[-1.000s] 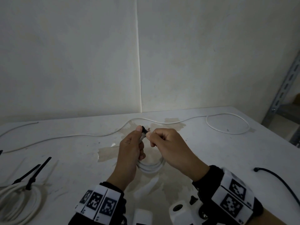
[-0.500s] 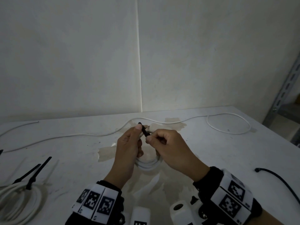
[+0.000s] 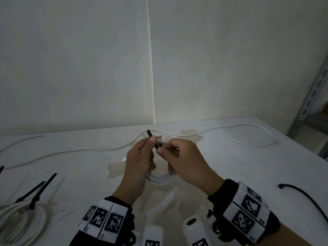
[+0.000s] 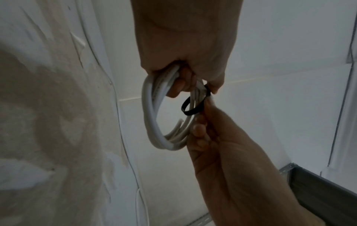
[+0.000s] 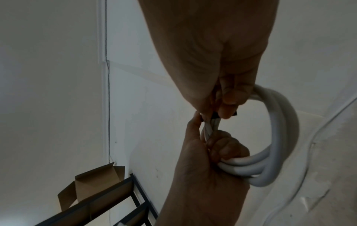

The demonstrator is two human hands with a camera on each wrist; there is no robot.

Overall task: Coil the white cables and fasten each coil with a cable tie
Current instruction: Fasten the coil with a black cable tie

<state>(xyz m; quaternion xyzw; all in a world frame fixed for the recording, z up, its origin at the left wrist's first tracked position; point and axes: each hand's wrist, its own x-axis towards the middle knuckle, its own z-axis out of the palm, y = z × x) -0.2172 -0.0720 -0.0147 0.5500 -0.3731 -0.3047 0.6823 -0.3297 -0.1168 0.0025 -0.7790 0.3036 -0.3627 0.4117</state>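
The table (image 3: pixel 230 174) is the work surface, and most of what lies on it waits its turn. A long loose white cable (image 3: pixel 88 149) trails across the far side from left to right, ending in a slack loop near the right edge, probably the next one to be wound. At the near left corner sits a finished coil (image 3: pixel 19 221), already bound with two black ties whose tails stick up, set aside out of the way. A spare black tie (image 3: pixel 305 197) lies at the near right, within reach.

Above the middle of the table both hands hold a small coil (image 3: pixel 160 180) of white cable, lifted off the surface so a tie can pass around it. The left hand (image 3: pixel 140 167) has its lower fingers curled round one side of the coil, keeping the turns bunched, while thumb and forefinger pinch the tail of the black cable tie (image 3: pixel 152 139). The right hand (image 3: pixel 184 162) is closed too, its fingertips pinching the tie's head against the bundle and its lower fingers hooked under the coil.

The left wrist view shows the tie forming a loose loop (image 4: pixel 190 107) around the strands, so it seems threaded but not yet cinched; pulling the tail looks like the step in hand.
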